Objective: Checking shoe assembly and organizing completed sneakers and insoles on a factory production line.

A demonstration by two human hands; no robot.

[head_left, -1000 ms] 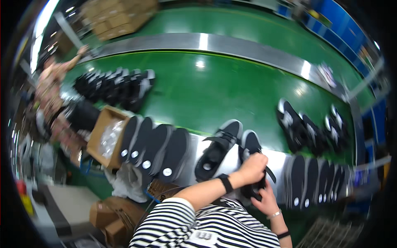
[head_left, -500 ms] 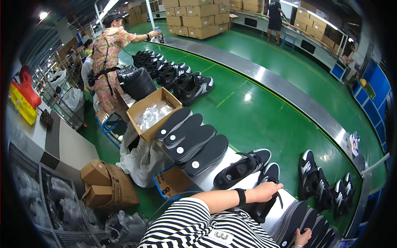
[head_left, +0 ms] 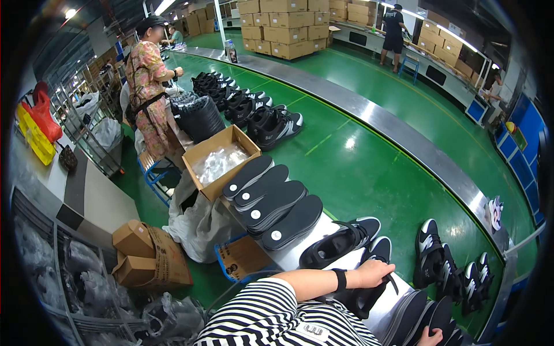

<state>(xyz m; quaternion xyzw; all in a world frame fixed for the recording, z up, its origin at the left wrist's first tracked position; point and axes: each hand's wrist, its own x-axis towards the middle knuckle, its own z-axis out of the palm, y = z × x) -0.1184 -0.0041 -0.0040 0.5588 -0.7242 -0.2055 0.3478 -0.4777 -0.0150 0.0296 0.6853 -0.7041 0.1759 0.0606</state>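
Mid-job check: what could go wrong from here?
Two possible risks. The right hand touches tightly grouped black insoles, so it might catch more than one or push neighbouring ones askew. The left hand grips a black shoe, with a strap sticking out by the fingers; that strap could snag or fold under.

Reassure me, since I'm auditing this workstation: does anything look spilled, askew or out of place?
The pale footwear on the metal strip at far right looks odd: its colour differs from the black shoes elsewhere. I see no spill.
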